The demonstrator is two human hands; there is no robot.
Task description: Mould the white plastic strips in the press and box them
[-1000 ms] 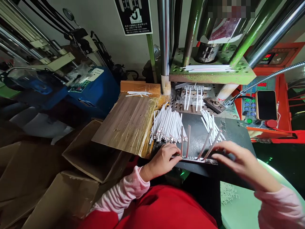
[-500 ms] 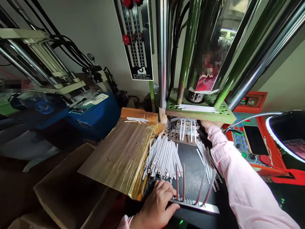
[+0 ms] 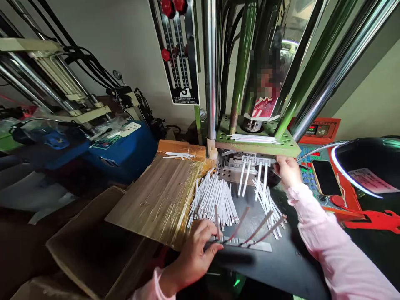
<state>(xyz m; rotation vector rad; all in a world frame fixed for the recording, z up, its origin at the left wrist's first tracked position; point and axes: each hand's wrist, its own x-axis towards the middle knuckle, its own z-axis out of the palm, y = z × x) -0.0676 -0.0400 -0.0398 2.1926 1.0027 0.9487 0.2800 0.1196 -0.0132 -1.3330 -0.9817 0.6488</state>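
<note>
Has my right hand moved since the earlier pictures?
Yes. Your right hand has moved forward and now sits just below the green press platen.

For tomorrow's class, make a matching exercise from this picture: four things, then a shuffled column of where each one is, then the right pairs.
Things:
1. left hand
2. right hand
3. phone
4. pile of white strips

Places:
A. on the control panel
B. just under the green press plate
C. at the end of a metal bar
D. at the edge of the taped wooden board

Right pairs: 1-C, 2-B, 3-A, 4-D.
</note>
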